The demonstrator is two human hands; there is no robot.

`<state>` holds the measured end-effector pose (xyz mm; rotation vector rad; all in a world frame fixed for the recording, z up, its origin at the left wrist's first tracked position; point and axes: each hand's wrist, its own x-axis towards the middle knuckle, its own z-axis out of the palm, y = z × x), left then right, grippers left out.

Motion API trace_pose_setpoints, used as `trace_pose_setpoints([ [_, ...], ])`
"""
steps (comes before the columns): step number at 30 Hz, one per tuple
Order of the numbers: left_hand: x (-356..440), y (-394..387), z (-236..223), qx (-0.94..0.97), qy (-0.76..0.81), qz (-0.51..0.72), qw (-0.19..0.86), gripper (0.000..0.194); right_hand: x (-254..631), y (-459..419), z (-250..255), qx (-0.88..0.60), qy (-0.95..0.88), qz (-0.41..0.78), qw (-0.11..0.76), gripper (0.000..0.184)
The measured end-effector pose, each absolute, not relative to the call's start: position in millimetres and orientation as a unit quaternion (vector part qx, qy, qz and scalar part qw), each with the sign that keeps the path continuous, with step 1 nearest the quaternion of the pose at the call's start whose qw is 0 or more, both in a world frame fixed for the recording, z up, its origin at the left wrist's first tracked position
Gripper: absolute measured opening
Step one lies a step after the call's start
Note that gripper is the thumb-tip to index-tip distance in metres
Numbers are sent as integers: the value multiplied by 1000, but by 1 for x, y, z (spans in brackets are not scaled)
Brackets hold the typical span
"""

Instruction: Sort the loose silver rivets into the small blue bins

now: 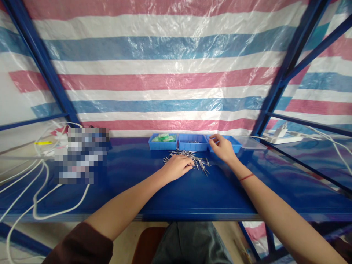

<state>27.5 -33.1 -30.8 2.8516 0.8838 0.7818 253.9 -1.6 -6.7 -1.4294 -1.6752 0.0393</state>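
Dark trousers (189, 242) and the edge of a brown stool (148, 244) sit lowest in the view, just under the front lip of the blue table (192, 198). Both bare forearms reach from there toward a heap of small metal pins (189, 158) lying on the table, just in front of a row of blue trays.

Left hand (177, 167): it rests palm down on the near left edge of the heap, fingers curled together over a few pins; whether any pin is actually pinched between them cannot be told. A dark brown sleeve (82, 245) is pushed up near the elbow.

Right hand (223, 148): it is to the right of the heap and beyond it, at the front rim of the right blue tray (233, 143), fingertips drawn together; what they hold, if anything, is too small to see. A red string (246, 177) circles that wrist.

Behind the heap, the middle blue tray (193, 143) stands directly beyond it, and the left blue tray (163, 142) holds green packets (165, 138). A clear plastic lid (252, 143) lies just right of the right tray. White cables (35, 198) loop well left of the heap, and a striped tarpaulin (165, 73) hangs beyond the trays.
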Motion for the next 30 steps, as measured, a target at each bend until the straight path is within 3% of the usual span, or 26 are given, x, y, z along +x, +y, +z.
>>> trace_pose_setpoints([
  [8, 25, -30, -33, 899, 350, 262, 12, 22, 224, -22, -5, -431, -809, 58, 396, 21],
  [16, 22, -26, -30, 853, 365, 359, 101, 21, 213, -24, -15, -370, -859, 95, 341, 15],
  [25, 26, -27, -27, 788, 368, 436, 228, 24, 206, -29, -13, -358, -814, 190, 415, 23],
  [30, 28, -28, -26, 788, 378, 428, 231, 18, 204, -29, -14, -383, -775, 190, 465, 26],
])
